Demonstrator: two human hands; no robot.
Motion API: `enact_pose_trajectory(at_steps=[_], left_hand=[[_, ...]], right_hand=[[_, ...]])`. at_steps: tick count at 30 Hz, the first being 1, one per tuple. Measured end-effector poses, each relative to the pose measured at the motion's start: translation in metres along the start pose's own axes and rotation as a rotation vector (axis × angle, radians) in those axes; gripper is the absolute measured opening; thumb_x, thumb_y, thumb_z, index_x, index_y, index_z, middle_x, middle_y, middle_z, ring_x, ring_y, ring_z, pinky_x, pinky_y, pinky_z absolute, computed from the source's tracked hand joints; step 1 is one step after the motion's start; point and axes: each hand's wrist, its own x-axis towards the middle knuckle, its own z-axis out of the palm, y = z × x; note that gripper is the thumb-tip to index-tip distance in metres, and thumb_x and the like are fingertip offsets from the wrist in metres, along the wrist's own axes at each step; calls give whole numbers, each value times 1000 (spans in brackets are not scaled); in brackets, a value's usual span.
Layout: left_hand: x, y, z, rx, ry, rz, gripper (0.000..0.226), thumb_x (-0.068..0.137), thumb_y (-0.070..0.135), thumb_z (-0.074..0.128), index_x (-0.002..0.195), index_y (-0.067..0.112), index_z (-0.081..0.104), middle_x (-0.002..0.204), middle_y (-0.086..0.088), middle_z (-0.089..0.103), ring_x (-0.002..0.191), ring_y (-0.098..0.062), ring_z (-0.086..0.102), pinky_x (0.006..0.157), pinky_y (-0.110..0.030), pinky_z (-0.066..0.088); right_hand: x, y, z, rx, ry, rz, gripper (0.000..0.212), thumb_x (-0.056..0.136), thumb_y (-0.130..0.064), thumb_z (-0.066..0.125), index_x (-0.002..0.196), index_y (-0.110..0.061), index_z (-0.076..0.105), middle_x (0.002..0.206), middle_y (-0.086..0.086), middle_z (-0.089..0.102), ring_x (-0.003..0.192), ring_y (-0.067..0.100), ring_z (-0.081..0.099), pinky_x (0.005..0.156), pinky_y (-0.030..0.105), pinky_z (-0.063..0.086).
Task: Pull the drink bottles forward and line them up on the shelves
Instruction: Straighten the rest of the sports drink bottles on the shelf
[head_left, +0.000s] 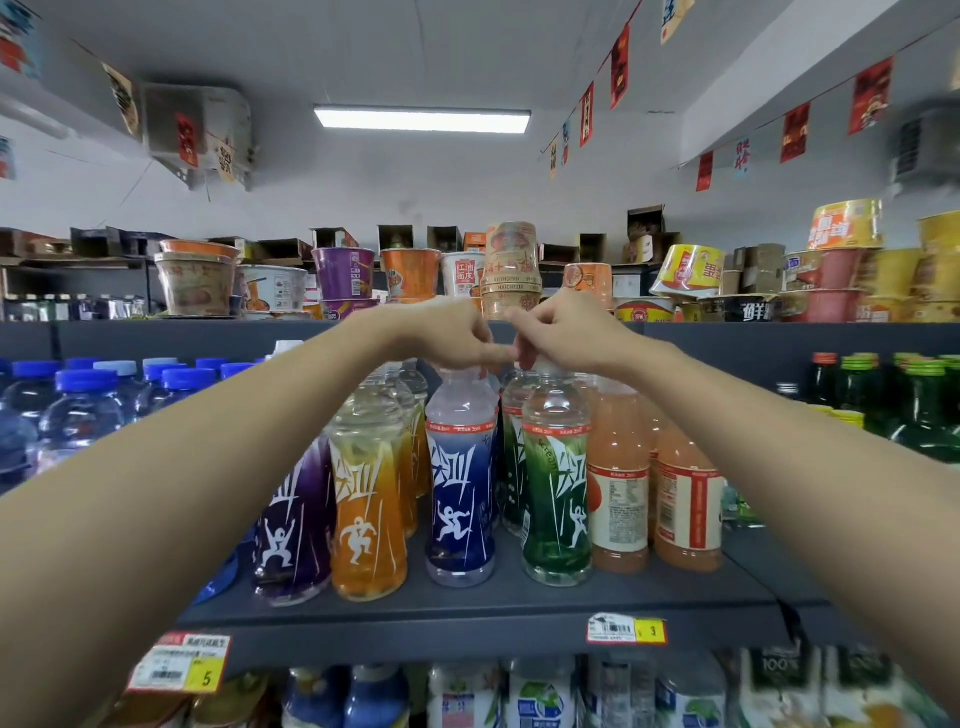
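Both my arms reach to a dark shelf (467, 605) of sports drink bottles. My left hand (447, 332) grips the cap of the blue-labelled bottle (460, 499). My right hand (563, 332) grips the cap of the green-labelled bottle (557, 499). Both caps are hidden under my fingers. These two bottles stand upright near the shelf's front, with a gap between them. To their left stand an orange-labelled bottle (366, 514) and a purple-labelled bottle (293, 525), more of the same behind them. Pink juice bottles (621, 483) stand to the right.
Blue-capped water bottles (83, 410) fill the left of the shelf and green glass bottles (924, 405) the right. Instant noodle cups (343, 273) line the shelf above. Price tags (626, 630) hang on the shelf edge. More drinks (540, 693) sit below.
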Motion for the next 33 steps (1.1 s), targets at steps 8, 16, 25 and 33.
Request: enact_pose_trajectory(at_steps=[8,16,25,33], left_hand=[[-10,1,28,-36,234,46,32,98,42,59,78,18,67,78,4,68,71,-5,60,58,-19,39],[-21,12,35,-53,373,54,33,99,31,58,82,6,68,76,-5,69,73,-18,64,61,-24,45],[-38,20,89,-411,785,-25,34,103,36,45,126,12,49,122,-8,61,104,-20,59,85,-32,44],[-79,24,150,-590,809,-123,81,101,51,43,159,14,1,166,-8,15,149,-13,16,114,-22,12]], right_hand=[[-17,-10,26,-71,211,94,59,103,-30,40,51,-12,62,56,10,63,61,23,62,68,34,47],[-24,-18,30,-82,290,143,60,101,-34,37,51,-11,60,55,9,59,71,29,56,68,40,48],[-31,-32,42,-202,472,181,60,106,-36,30,52,-20,51,54,0,54,59,11,47,59,34,27],[-70,-30,66,50,564,179,34,108,-36,32,125,-13,49,100,0,64,94,19,63,69,30,43]])
